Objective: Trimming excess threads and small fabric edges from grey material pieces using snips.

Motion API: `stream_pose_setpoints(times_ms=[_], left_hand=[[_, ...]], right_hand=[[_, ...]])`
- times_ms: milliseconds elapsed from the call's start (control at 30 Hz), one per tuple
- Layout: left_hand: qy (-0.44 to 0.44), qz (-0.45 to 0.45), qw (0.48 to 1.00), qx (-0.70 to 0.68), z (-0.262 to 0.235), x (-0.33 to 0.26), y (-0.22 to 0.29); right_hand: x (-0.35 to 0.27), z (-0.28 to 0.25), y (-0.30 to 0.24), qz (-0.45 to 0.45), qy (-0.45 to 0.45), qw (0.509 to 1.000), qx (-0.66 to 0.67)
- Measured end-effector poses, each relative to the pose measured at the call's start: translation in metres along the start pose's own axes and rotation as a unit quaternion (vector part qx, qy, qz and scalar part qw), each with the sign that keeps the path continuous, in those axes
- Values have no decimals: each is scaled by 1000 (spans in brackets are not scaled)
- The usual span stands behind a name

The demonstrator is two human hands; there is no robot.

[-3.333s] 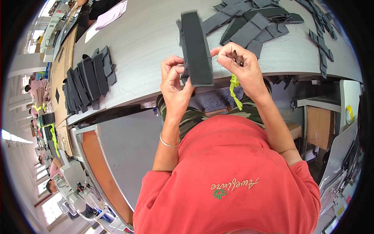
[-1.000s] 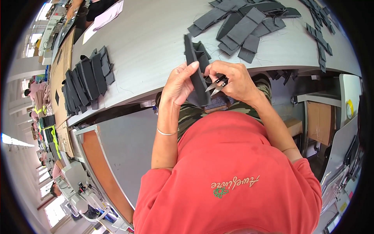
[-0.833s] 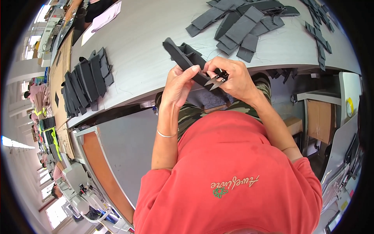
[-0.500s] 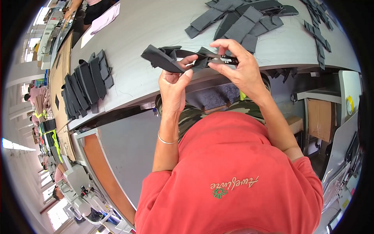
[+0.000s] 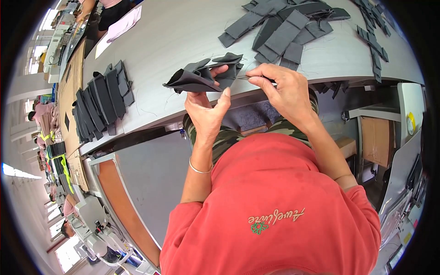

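A folded dark grey fabric piece (image 5: 195, 81) is held above the table's near edge in my left hand (image 5: 206, 112). My left fingers reach up behind and between its layers, and the thumb stands out to the right of it. In my right hand (image 5: 286, 87) are thread snips (image 5: 243, 77). Their metal tip points left, a short gap away from the cloth, and the black handle is mostly hidden by my closed fingers.
A row of dark fabric pieces (image 5: 103, 98) overlaps at the left of the grey table (image 5: 169, 32). A heap of similar pieces (image 5: 286, 36) lies at the far side, with more strips (image 5: 373, 46) at the right. White paper (image 5: 123, 23) is at the far left.
The cloth has turned and spread open in my left hand. My right hand has drawn the snips a little right, off the cloth they were against; the snips show less now.
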State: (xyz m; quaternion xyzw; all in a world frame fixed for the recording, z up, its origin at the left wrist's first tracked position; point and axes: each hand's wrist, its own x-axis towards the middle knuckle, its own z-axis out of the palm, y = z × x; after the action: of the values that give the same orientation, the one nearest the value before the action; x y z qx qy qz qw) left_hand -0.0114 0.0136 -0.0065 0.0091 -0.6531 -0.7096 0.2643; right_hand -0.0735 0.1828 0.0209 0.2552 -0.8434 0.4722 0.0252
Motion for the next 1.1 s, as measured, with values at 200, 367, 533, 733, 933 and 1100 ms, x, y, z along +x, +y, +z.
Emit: stream_pose_setpoints(times_ms=[200,367,533,733,933,1100], left_hand=[[-15,12,999,33,3,-1,6],[-20,22,999,38,1,-1,3],[-22,21,999,41,1,-1,4],[-12,30,999,31,-2,-2,-1],[13,42,997,59,-4,0,0],[23,34,998,43,0,-2,1]], right_hand=[[2,4,-2,-23,21,999,-35],[3,6,-4,-32,25,999,-27],[4,7,-7,-23,15,999,-26],[7,10,-7,-19,-10,999,-29],[10,26,-10,-115,35,990,-69],[15,34,-14,-127,33,986,-100]])
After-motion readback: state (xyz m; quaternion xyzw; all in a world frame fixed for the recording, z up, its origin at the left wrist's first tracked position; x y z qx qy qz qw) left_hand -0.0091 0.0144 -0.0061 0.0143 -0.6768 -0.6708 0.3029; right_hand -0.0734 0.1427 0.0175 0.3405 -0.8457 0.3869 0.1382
